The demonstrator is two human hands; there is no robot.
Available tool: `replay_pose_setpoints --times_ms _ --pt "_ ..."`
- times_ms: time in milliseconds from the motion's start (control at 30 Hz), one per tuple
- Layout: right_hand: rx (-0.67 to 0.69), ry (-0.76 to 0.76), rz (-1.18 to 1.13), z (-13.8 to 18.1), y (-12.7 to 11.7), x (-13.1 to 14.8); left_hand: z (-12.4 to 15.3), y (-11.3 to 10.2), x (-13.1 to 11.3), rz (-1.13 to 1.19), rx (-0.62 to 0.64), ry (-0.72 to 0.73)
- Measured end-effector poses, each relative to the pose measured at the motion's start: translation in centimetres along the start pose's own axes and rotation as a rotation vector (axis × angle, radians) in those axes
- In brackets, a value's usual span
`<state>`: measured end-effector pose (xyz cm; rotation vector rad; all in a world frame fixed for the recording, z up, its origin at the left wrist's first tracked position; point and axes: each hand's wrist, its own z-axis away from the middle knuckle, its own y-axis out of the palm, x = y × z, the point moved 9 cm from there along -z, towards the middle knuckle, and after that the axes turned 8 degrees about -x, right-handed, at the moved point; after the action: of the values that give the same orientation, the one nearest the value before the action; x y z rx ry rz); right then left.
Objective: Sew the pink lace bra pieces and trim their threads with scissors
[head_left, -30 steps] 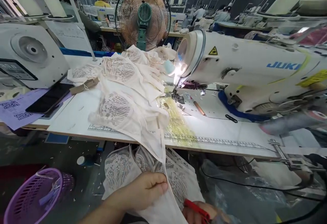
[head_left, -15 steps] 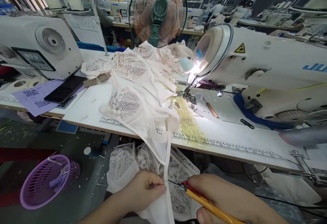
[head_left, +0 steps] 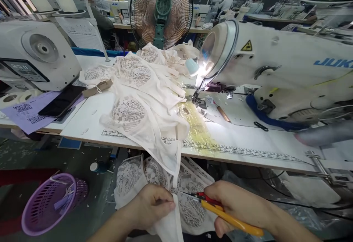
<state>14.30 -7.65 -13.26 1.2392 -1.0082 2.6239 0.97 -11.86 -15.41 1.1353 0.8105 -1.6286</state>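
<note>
My left hand (head_left: 154, 205) pinches the edge of a cream lace bra between thumb and fingers, low in front of the table. My right hand (head_left: 234, 205) is closed around scissors (head_left: 228, 218) with orange and red handles. Their blades point left at the narrow white band (head_left: 178, 168) right beside my left fingertips, where the band looks parted. From that band, cream lace bras (head_left: 131, 113) run up over the table edge into a pile. More lace cups (head_left: 190, 209) hang below, partly hidden behind my hands.
A lit sewing machine (head_left: 264, 54) stands right of the pile, with yellow tape (head_left: 195, 131) on the table by its needle. Left are another machine (head_left: 35, 54), a phone (head_left: 62, 100) and a purple basket (head_left: 30, 220) on the floor. A fan (head_left: 162, 8) stands behind; people sit farther back.
The scissors' handles have spread apart, and their blades have shifted slightly up at the band. A break now shows in the band there. The whole view has shifted slightly.
</note>
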Motion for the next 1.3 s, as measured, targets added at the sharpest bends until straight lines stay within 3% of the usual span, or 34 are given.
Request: replay_pose_setpoints --times_ms 200,300,400,500,667,800,1100,1200,1300 --pt "-0.272 -0.231 -0.486 0.9 0.2 1.4 -0.4 -0.6 -4.3 -0.150 -0.183 0.289" --pt "-0.342 -0.247 -0.690 1.6 1.4 1.3 -0.6 -0.4 -5.7 -0.197 -0.281 0.433" --pt "-0.448 -0.179 -0.692 2.5 2.0 0.2 -0.9 0.0 -5.9 -0.217 -0.334 0.513" --pt "-0.597 -0.103 -0.525 4.0 1.0 -0.8 -1.6 1.2 -5.3 -0.168 -0.238 0.474" --pt "-0.711 -0.180 -0.410 6.1 -1.2 -0.1 -2.8 2.1 -3.0 -0.203 -0.151 0.182" --pt "-0.718 -0.199 -0.335 6.5 -1.3 -0.4 -2.7 2.1 -3.7 -0.341 -0.189 0.261" --pt "-0.922 -0.115 -0.378 6.8 -0.1 -3.5 -1.4 1.1 -4.8 -0.476 -0.521 0.364" --pt "-0.975 -0.042 -0.411 7.0 0.6 -4.7 -1.2 1.3 -4.3 -0.425 -0.525 0.377" --pt "-0.942 0.033 -0.452 6.8 1.4 -5.7 -1.2 1.5 -4.0 -0.409 -0.500 0.369"
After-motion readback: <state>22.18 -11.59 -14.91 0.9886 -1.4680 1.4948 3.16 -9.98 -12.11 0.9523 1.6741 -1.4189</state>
